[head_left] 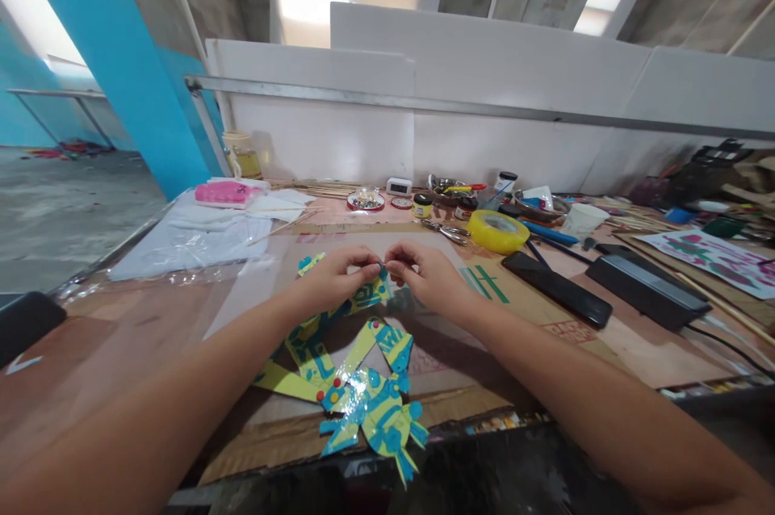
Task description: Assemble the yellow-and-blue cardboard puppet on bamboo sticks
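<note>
My left hand (pixel 332 279) is closed in a pinch on the edge of a yellow-green and teal painted cut-out strip (pixel 370 291). Its fingertips meet those of my right hand (pixel 427 277), also pinched at the strip's upper corner; whatever lies between the right fingertips is too small to make out. Below my hands lies a larger painted cut-out figure (pixel 381 410), shiny on top, with jointed limbs in the same colours. Red and yellow round pin heads (pixel 335 396) sit at its joints. My left forearm partly hides the limbs.
Cardboard (pixel 484 337) lies under the work. Behind are pliers (pixel 446 231), a yellow tape roll (pixel 498 231), a dish of pins (pixel 366 199) and paint jars (pixel 422 205). To the right lie a phone (pixel 557 289) and a black box-like device (pixel 647 289); plastic sheets (pixel 187 240) lie left.
</note>
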A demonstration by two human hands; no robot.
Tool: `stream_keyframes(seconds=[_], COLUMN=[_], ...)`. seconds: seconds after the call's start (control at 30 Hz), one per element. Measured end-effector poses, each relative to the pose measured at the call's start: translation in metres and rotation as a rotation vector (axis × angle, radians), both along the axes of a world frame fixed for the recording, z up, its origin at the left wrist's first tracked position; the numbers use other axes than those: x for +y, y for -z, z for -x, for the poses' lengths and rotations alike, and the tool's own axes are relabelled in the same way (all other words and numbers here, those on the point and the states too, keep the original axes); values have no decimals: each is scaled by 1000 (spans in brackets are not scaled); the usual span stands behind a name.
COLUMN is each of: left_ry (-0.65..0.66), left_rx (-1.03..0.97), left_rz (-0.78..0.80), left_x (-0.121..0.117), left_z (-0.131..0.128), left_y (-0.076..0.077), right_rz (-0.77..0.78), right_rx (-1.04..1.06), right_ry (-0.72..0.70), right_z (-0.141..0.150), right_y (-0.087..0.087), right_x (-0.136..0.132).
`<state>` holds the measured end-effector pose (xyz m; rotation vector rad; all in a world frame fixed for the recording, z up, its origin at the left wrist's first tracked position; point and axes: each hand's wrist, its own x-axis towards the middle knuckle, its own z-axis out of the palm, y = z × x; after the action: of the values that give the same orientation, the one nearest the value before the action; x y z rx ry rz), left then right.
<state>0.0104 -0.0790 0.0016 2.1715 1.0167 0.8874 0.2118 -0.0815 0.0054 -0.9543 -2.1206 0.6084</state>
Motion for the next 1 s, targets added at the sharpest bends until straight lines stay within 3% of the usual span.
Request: stream_keyframes(seconds=[0.2,0.4,0.63,0.83,1.0], left_ry=[11,-1,-54,-63,-66], left_rx=[-69,-122,-7,89,106], left_rz=[95,139,34,-174,-180], left_x=[-1,0,1,-1,-2], left_z=[-1,-1,1,1,-1], left_y=[0,1,-1,-3,-4], right_rz=[-34,27,-74,-12,-4], right_rx=[40,91,19,34,36], right_ry=[19,-22,27,38,56], right_z=[2,1,0,1,2], right_y=[-5,-6,-2,-3,-1], right_x=[-6,-5,-3,0,0])
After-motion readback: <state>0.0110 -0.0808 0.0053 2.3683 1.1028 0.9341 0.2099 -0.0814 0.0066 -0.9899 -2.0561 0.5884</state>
